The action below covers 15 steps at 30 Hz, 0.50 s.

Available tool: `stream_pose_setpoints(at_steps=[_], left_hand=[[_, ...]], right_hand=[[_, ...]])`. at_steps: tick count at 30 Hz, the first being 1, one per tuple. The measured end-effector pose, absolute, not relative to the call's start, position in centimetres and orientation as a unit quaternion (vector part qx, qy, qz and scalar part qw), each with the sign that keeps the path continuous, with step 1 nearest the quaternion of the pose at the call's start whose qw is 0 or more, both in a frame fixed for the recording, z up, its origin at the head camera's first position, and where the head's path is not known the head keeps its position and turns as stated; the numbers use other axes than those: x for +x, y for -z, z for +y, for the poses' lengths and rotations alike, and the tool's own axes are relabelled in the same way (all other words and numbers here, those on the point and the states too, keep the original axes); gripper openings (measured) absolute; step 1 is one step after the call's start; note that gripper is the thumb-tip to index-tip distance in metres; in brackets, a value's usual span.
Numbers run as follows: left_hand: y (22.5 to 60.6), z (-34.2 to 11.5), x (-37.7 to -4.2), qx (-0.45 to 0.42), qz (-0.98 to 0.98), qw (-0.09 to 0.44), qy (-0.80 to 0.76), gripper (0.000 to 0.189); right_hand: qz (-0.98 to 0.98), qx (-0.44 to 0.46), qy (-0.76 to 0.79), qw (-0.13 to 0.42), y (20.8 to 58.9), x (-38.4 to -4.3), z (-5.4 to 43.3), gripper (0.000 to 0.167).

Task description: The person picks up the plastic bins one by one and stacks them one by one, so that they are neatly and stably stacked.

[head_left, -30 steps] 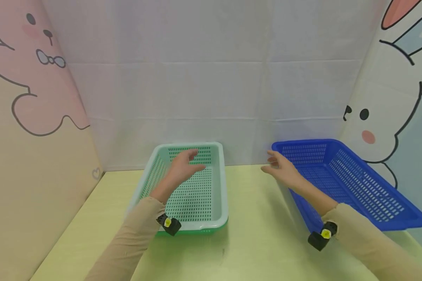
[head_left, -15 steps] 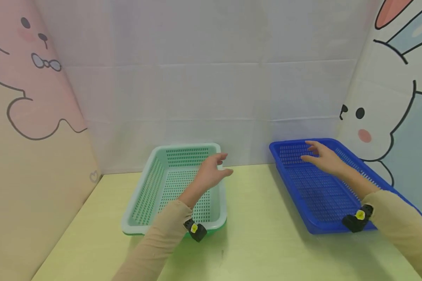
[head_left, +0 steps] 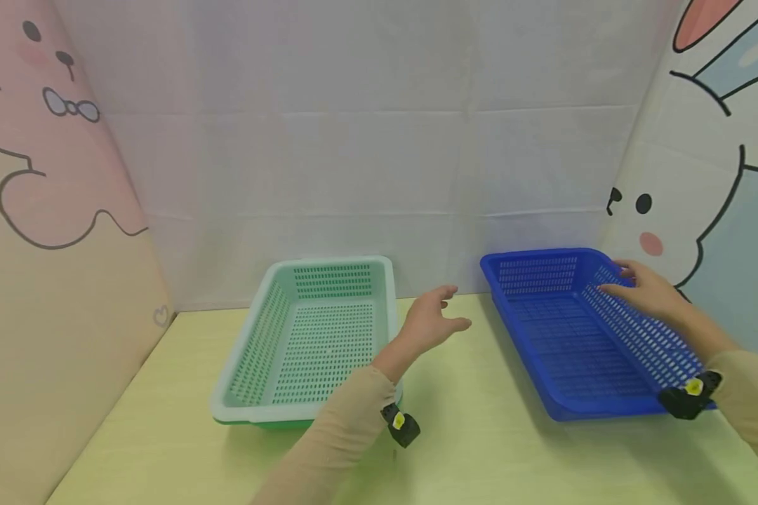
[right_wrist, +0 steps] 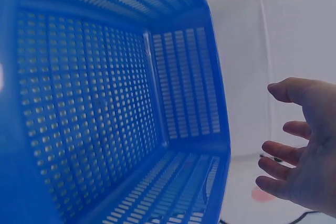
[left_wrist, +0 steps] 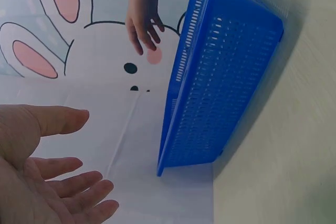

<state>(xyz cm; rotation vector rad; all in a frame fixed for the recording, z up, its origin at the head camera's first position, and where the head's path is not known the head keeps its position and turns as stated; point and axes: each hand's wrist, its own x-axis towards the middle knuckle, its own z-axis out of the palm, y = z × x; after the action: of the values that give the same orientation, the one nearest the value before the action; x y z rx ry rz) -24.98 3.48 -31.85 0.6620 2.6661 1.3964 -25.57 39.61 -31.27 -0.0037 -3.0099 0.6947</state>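
My left hand (head_left: 428, 321) hovers between the two baskets, just right of the green one, thumb and fingers spread apart with nothing held. A mint-green plastic basket (head_left: 388, 301) with slotted walls stands on the table to its left. On the right is a blue plastic basket (head_left: 524, 351), bare inside. Over its right rim hangs my right hand (head_left: 653, 293), fingers parted and holding nothing. The left wrist view shows the left palm (left_wrist: 52, 182) facing the blue basket's outer side. In the right wrist view the right hand (right_wrist: 310, 145) is beside the blue basket's rim (right_wrist: 223, 98).
Both baskets rest on a pale yellow-green table (head_left: 442, 449). A white cloth wall (head_left: 366, 161) stands behind them. Side panels carry a pink cartoon (head_left: 57, 154) on the left and a white rabbit (head_left: 676, 175) on the right, close to the blue basket.
Both hands have swept rightward: the left from over the green basket to the space beside it, the right from the blue basket's left side across to its right rim. The baskets stay put.
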Motion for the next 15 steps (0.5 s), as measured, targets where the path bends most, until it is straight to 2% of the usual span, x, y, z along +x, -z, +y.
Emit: stream_pose_setpoints(at_steps=[7,15], left_hand=[[32.6,5.8,-24.6,0.214,0.867,0.028,-0.450,0.056],[33.9,7.7,-24.4,0.226,0.874,0.029,-0.429,0.055]], right_hand=[[-0.973,-0.031,-0.221,0.053,31.9,-24.9,42.5,0.071],[-0.967,-0.049,-0.251,0.024,32.9,-24.5,44.8,0.073]])
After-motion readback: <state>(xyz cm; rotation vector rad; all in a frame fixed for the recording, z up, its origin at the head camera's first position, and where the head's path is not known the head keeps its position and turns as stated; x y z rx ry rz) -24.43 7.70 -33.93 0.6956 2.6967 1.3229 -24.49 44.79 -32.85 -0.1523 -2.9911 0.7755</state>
